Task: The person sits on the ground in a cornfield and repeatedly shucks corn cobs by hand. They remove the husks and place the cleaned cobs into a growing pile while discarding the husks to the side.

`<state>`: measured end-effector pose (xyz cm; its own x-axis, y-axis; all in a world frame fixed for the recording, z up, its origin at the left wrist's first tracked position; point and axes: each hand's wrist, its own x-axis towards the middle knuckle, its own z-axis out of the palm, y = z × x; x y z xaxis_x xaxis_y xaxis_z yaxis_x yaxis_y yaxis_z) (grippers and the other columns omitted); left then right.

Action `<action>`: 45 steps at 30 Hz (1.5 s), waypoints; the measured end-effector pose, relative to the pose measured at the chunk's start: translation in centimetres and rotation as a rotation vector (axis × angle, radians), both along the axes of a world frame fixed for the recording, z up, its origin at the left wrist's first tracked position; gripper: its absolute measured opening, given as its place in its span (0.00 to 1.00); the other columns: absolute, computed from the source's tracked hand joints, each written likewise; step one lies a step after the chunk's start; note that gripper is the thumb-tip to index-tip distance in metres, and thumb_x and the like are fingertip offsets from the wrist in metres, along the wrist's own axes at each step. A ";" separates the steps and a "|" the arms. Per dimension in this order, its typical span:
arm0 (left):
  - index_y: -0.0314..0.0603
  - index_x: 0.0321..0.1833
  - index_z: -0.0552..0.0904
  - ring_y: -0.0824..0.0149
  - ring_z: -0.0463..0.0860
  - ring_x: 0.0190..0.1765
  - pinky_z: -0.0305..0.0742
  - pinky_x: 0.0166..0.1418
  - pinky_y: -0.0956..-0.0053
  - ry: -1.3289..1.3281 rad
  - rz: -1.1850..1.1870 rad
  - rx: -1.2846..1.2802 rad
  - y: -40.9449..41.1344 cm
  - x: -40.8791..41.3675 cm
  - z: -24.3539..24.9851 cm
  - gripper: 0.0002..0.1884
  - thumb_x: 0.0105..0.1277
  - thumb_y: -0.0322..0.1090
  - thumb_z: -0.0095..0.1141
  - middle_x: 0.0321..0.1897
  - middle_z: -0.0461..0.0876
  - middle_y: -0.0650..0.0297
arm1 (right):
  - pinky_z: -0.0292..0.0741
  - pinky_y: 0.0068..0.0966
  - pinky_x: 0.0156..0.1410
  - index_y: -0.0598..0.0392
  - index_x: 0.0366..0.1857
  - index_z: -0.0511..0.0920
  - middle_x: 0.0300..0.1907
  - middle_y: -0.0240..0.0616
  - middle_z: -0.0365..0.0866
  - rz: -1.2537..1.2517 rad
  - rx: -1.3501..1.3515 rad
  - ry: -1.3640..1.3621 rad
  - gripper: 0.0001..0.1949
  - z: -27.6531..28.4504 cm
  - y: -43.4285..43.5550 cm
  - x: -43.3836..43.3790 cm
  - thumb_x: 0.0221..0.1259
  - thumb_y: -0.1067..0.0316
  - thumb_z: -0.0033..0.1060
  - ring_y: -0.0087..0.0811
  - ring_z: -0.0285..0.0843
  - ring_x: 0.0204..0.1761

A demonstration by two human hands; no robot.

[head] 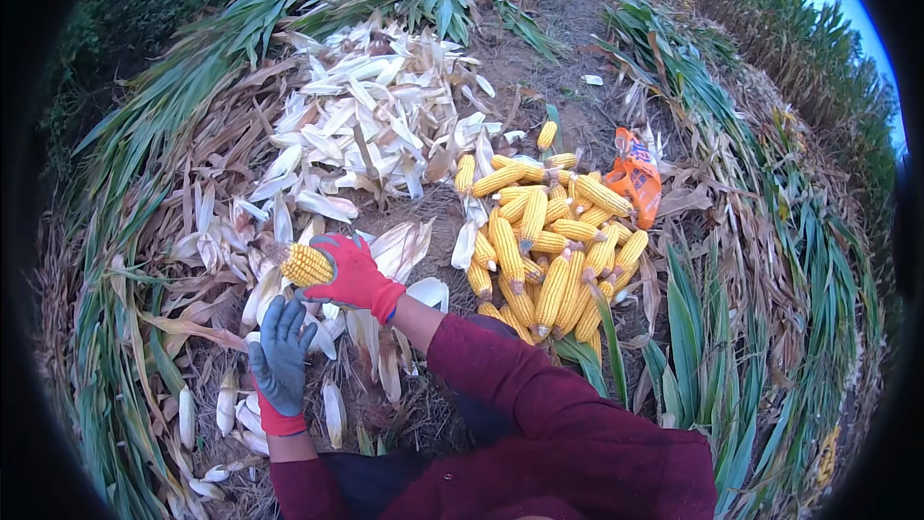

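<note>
My right hand (354,276), in a red and grey work glove, grips a husked yellow corn cob (307,265). The cob's tip with brown silk points left, and its other end is hidden in the glove. Just below it, my left hand (283,354) is held with its grey palm side showing, fingers apart and nothing in it. Under and around both hands lie pale loose husks (393,253). To the right of my right hand is a heap of husked corn cobs (552,245). Several unhusked ears (227,401) lie on the ground beside and below my left hand.
A large pile of stripped husks (361,108) lies ahead. An orange printed plastic bag (637,180) touches the cob heap's right side. Cut green corn stalks (180,108) curve along the left, and more stalks (722,354) lie at right. Standing corn (816,36) grows beyond.
</note>
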<state>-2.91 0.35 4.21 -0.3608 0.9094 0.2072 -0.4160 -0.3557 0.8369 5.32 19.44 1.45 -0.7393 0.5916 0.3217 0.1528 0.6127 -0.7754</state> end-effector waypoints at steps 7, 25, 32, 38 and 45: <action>0.41 0.73 0.56 0.63 0.64 0.69 0.58 0.72 0.63 0.008 0.202 -0.026 1.3 1.3 -3.4 0.34 0.72 0.57 0.37 0.69 0.62 0.58 | 0.59 0.38 0.70 0.56 0.61 0.69 0.65 0.46 0.64 0.242 -0.184 0.277 0.41 -0.4 -4.8 -0.2 0.41 0.48 0.76 0.43 0.61 0.67; 0.37 0.55 0.75 0.70 0.79 0.42 0.74 0.45 0.75 0.300 0.141 -0.440 2.5 3.6 -7.1 0.22 0.56 0.28 0.60 0.44 0.79 0.65 | 0.73 0.20 0.42 0.57 0.47 0.77 0.37 0.30 0.80 0.143 -1.159 0.542 0.21 3.2 -4.1 3.2 0.56 0.53 0.69 0.18 0.75 0.36; 0.38 0.51 0.77 0.74 0.78 0.38 0.73 0.41 0.78 0.263 0.136 -0.538 2.0 6.8 -3.5 0.21 0.52 0.28 0.64 0.39 0.78 0.69 | 0.73 0.21 0.47 0.59 0.49 0.76 0.41 0.31 0.80 0.163 -0.994 0.528 0.23 4.1 -3.9 3.8 0.57 0.53 0.68 0.19 0.75 0.41; 0.40 0.54 0.76 0.69 0.78 0.47 0.75 0.48 0.74 0.101 0.105 -0.452 1.5 7.4 -5.9 0.21 0.55 0.26 0.63 0.45 0.79 0.65 | 0.73 0.22 0.54 0.60 0.55 0.72 0.47 0.33 0.79 0.444 -0.908 0.503 0.27 3.9 -4.4 3.8 0.53 0.60 0.70 0.20 0.75 0.48; 0.40 0.61 0.71 0.56 0.73 0.62 0.66 0.65 0.64 0.979 -0.065 -0.477 -0.6 8.2 -8.6 0.24 0.64 0.40 0.57 0.57 0.76 0.53 | 0.73 0.30 0.60 0.59 0.61 0.66 0.54 0.40 0.78 0.750 -0.428 0.282 0.38 5.6 -6.3 4.4 0.42 0.60 0.76 0.33 0.77 0.55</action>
